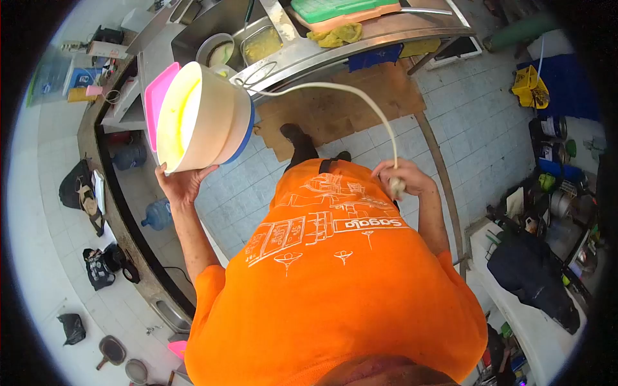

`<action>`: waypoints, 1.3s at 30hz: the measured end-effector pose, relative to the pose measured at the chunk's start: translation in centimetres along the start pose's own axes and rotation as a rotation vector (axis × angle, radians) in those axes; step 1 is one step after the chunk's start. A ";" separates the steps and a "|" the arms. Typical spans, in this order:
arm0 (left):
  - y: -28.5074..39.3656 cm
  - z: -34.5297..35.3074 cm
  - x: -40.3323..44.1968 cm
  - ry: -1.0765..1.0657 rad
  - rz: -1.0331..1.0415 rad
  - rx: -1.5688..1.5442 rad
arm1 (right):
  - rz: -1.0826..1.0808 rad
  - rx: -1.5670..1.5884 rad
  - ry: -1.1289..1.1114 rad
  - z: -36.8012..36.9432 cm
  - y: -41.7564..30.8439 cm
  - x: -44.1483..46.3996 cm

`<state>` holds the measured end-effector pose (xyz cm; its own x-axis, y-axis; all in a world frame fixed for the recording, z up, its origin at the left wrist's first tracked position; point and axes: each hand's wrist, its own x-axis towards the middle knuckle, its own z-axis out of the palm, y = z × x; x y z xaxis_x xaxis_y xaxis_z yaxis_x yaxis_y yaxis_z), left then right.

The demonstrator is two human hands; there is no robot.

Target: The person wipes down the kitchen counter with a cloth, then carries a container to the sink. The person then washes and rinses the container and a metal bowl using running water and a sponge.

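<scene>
My left hand [182, 185] is closed on the lower rim of a wide beige bowl-shaped container [222, 112], tilted on its side with a brightly lit white and yellow inside. Blue [248, 132] shows along its base, and a pink flat piece [154, 106] stands out behind its rim. In my right hand [407, 179], fingers curled, is the end of a pale cord [360, 96]; a whitish knob-like end shows at the fingers. The cord arches across to behind the container, where its other end is hidden.
Ahead is a steel sink counter [360, 45] with a food tray [262, 45], a round tub [215, 50], a green board [341, 9] and a yellow cloth [337, 35]. Cardboard [335, 106] lies on the tiled floor. A dark-edged counter [116, 193] runs along the left.
</scene>
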<state>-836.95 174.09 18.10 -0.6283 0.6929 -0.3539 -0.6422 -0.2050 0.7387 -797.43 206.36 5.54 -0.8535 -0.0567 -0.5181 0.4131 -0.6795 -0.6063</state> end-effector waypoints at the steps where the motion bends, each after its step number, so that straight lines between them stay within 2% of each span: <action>1: -0.1 0.2 -0.2 0.004 0.004 0.003 | 0.097 -0.234 0.015 0.1 0.5 0.3; 4: -0.3 -0.2 -0.8 0.020 0.009 -0.018 | -0.053 -0.386 0.020 -0.5 1.5 2.8; 7: -1.1 -0.8 -1.4 0.049 0.017 -0.027 | 0.211 -0.632 0.387 -0.8 0.9 1.0; 10: -2.5 -0.2 -2.1 0.034 0.028 -0.028 | 0.400 -0.618 0.561 -4.8 5.1 -1.1; 13: -5.1 1.3 -2.6 0.014 -0.056 -0.034 | 0.237 -0.281 0.676 -7.0 11.3 -3.2; 14: -6.1 1.5 -2.8 0.010 -0.092 -0.031 | 0.215 -0.096 0.631 -7.5 12.8 -3.7; 17: -8.3 2.7 -2.6 0.001 -0.185 -0.014 | 0.072 0.218 0.728 -5.8 15.7 -2.5; 20: -9.1 3.0 -1.9 0.014 -0.266 0.050 | 0.054 0.380 0.731 -5.7 18.4 -0.9; 23: -9.3 3.3 -1.1 0.026 -0.314 0.115 | 0.023 0.230 0.747 -5.1 19.3 0.0; 26: -9.7 3.2 -0.1 -0.002 -0.335 0.123 | 0.016 -0.007 0.886 -5.9 21.3 1.8; 27: -9.7 3.0 0.2 0.002 -0.327 0.123 | -0.010 -0.113 0.924 -6.5 21.9 2.7; 28: -9.7 2.8 0.3 0.006 -0.318 0.121 | -0.137 -0.202 1.041 -8.1 24.5 4.5; 31: -9.0 2.2 0.9 -0.024 -0.280 0.120 | -0.084 -0.043 1.104 -8.2 21.6 5.2; 32: -8.4 2.1 0.9 -0.040 -0.274 0.110 | -0.066 -0.078 1.129 -8.4 19.9 5.5; 35: -7.3 -1.3 2.1 -0.030 -0.170 0.096 | -0.028 -0.098 1.042 -10.8 16.7 8.3; 36: -6.7 -2.5 2.3 -0.004 -0.163 0.097 | -0.139 -0.127 0.937 -13.1 18.0 10.5; 39: -4.9 -4.8 2.4 0.052 -0.138 0.090 | 0.022 -0.350 0.669 -10.0 11.6 12.9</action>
<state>-837.41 173.46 10.93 -0.5600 0.6730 -0.4832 -0.6836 -0.0458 0.7284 -800.47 205.06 -14.24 -0.5152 0.4646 -0.7202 0.5999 -0.4047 -0.6902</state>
